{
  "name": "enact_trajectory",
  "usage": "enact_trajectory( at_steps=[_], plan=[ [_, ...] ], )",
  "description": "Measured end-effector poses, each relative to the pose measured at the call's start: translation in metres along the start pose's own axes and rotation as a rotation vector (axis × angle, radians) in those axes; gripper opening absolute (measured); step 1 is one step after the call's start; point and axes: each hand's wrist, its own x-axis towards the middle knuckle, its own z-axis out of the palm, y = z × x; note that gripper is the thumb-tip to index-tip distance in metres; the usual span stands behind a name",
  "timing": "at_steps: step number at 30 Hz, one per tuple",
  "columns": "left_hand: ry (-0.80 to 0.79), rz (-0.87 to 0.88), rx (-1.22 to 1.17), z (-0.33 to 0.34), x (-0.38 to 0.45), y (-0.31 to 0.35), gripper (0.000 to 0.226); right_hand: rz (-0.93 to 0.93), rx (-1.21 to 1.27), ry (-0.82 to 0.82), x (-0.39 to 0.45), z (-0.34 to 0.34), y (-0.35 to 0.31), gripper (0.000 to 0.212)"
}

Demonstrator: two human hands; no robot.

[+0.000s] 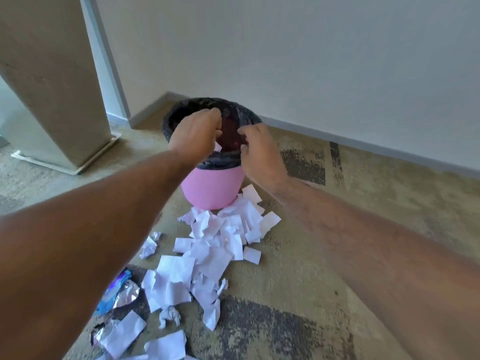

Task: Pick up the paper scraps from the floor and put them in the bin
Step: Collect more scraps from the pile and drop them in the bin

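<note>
A pale wall [311, 61] and its grey skirting board [363, 145] run behind the pink bin [211, 190], which stands on a worn, patchy carpet [363, 216]; a beige panel [52, 87] leans up at the far left. Crumpled foil wrappers [124, 294] lie among the litter at the lower left. Both forearms stretch across the view and hide part of the bin's black liner [244, 110].

The left hand [193, 136] hangs over the bin's mouth, fingers curled downward — a small white scrap [217, 146] shows just beneath it, though whether the fingers pinch it I cannot tell. The right hand [259, 152] hovers at the rim, fingers loosely bent and holding nothing.

The paper scraps [207, 253] — white, torn, some balled up — lie on the carpet in a trail from the bin's base toward the viewer.
</note>
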Motion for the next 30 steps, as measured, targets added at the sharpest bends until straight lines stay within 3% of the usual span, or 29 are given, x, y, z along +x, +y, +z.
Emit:
enact_trajectory(
  at_steps=[2,5,9,15,20,26,28,30],
  plan=[
    [0.036,0.040,-0.069,0.010,-0.026,0.002,0.003,-0.048,-0.004,-0.020,-0.027,-0.002,0.005,0.035],
    [0.058,0.118,-0.115,0.038,-0.077,0.008,0.009,-0.082,-0.046,-0.079,-0.079,0.001,0.017,0.030],
    [-0.091,0.203,-0.188,0.078,-0.155,0.019,0.011,0.018,-0.052,-0.243,-0.158,0.007,0.029,0.031],
    [-0.758,0.182,-0.190,0.088,-0.260,0.057,0.021,0.107,-0.056,-0.584,-0.261,0.010,0.034,0.025],
    [-1.187,0.445,-0.139,0.094,-0.345,0.090,0.043,0.060,-0.194,-1.010,-0.329,0.008,0.035,0.022],
    [-1.199,0.980,0.001,0.109,-0.393,0.112,0.096,-0.085,-0.342,-1.272,-0.377,0.004,0.038,0.062],
    [-1.187,1.070,0.087,0.107,-0.399,0.113,0.088,-0.130,-0.388,-1.308,-0.385,0.003,0.037,0.070],
    [-1.155,1.096,0.115,0.105,-0.403,0.113,0.056,-0.154,-0.407,-1.315,-0.391,0.005,0.035,0.069]
  ],
)
